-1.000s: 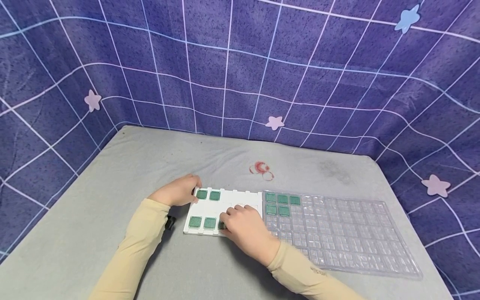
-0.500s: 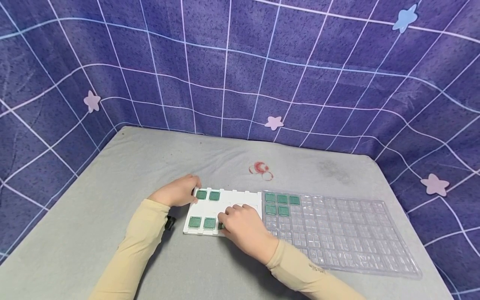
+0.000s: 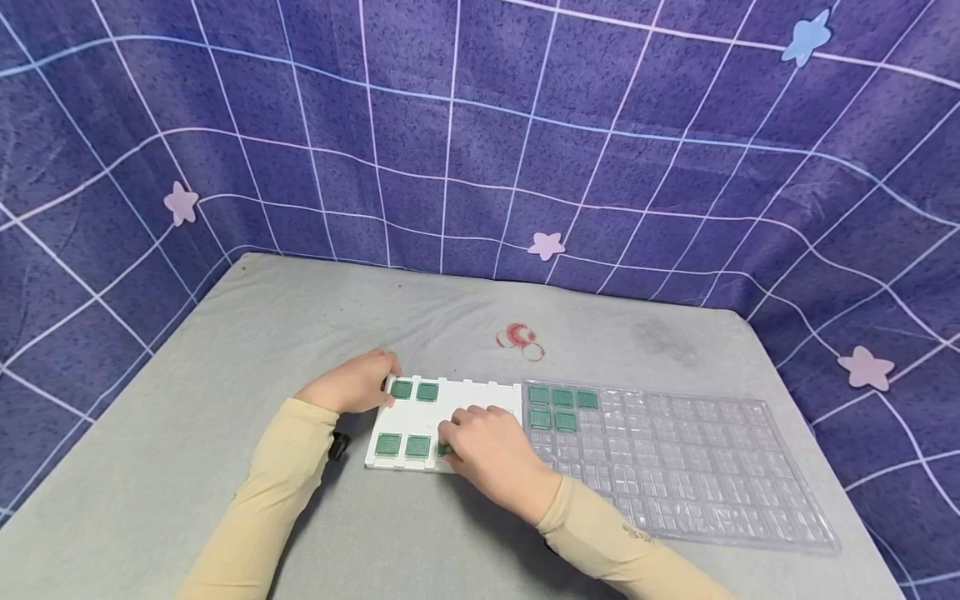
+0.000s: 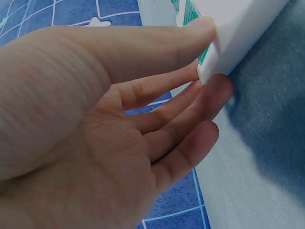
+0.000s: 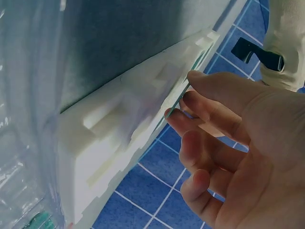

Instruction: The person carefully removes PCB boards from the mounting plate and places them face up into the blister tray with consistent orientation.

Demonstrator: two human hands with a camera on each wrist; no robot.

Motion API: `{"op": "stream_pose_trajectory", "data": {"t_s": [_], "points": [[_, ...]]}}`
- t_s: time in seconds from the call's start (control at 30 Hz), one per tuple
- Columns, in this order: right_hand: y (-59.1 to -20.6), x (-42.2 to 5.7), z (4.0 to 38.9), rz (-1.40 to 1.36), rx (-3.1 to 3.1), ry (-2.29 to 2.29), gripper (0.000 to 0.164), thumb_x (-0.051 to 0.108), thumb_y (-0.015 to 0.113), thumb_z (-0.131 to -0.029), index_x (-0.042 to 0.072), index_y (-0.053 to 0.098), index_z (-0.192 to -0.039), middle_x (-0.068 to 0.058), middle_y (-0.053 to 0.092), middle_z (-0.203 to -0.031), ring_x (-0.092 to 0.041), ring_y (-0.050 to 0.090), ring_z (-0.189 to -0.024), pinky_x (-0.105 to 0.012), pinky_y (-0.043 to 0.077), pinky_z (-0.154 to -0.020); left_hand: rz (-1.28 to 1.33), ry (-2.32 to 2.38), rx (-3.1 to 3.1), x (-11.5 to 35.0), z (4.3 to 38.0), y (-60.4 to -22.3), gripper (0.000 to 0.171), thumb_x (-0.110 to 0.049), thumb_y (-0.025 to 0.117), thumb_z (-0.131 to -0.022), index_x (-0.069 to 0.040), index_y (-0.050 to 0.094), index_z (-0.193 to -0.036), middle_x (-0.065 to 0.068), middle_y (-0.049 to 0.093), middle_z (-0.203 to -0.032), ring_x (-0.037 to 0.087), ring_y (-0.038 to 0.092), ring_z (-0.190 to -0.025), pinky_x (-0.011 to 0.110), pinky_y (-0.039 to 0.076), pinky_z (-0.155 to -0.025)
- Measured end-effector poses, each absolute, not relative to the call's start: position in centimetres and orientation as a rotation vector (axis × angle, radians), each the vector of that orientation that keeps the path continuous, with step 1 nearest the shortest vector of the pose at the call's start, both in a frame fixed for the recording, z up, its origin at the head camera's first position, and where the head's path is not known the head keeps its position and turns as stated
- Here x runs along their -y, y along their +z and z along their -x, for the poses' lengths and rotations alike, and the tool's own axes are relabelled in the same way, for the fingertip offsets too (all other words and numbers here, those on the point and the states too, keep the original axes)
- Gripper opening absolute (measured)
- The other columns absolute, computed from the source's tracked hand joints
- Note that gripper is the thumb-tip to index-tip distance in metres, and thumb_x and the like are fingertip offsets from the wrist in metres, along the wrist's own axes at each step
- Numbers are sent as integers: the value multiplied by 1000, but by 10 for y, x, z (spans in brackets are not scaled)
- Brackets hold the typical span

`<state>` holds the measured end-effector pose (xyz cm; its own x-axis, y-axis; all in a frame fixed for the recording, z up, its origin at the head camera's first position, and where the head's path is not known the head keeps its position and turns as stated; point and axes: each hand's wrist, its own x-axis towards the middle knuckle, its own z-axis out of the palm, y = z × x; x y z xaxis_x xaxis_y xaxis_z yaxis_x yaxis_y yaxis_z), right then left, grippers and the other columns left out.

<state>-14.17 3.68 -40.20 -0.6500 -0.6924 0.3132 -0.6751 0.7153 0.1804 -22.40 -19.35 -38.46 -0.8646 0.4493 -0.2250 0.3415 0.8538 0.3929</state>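
A white tray lies on the table with green perforated circuit boards in its back and front rows. My left hand grips the tray's left end; in the left wrist view the thumb lies over the top face and fingertips meet the end wall. Over the tray's front right part, my right hand pinches a green circuit board between thumb and fingers. Only that board's left part shows from above, and the hand covers the slots beneath. The right wrist view catches the board's thin edge.
A clear plastic tray of many small pockets adjoins the white tray on the right; several green boards fill its far left pockets. Red marks stain the grey cloth behind. A purple grid curtain encloses the table's back and sides.
My right hand shifts very slightly over the front row, and a little more of the pinched circuit board shows. My left hand stays on the white tray's end.
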Motion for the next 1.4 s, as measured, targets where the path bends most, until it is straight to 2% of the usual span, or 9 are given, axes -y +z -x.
{"op": "stream_pose_trajectory", "data": {"t_s": [0.27,0.67,1.0,1.2,1.4], "points": [[-399,-43,144,-1060,2637,-35,21,33,87,-75,25,70,-83,13,66,-76,-6,64,-70,-20,43,-54,-610,476,-2721,194,224,-385,35,-6,73,-90,6,61,-121,20,63,-123,35,61,-117,50,50,-106],[-396,-65,148,-1027,2648,85,19,29,88,-75,23,72,-82,13,68,-78,-6,63,-69,-22,50,-57,-615,482,-2724,195,224,-385,37,-7,73,-89,6,61,-121,19,63,-123,35,61,-116,51,50,-106],[-395,-100,152,-994,2691,198,19,23,89,-75,21,75,-87,10,70,-84,-6,63,-69,-20,50,-57,-608,491,-2715,195,223,-384,36,-6,73,-89,7,61,-121,21,63,-123,36,61,-117,51,50,-106],[-399,-124,155,-946,2682,152,22,25,91,-73,22,75,-87,10,70,-84,-7,66,-69,-22,53,-58,-606,493,-2719,195,222,-382,36,-5,73,-89,8,60,-120,22,63,-122,36,60,-116,52,49,-106],[-402,-148,158,-933,2760,171,22,27,90,-75,21,74,-89,8,71,-89,-10,68,-73,-24,55,-59,-600,496,-2711,193,223,-382,36,-6,73,-89,7,61,-121,21,63,-123,36,60,-117,52,49,-107]]}}
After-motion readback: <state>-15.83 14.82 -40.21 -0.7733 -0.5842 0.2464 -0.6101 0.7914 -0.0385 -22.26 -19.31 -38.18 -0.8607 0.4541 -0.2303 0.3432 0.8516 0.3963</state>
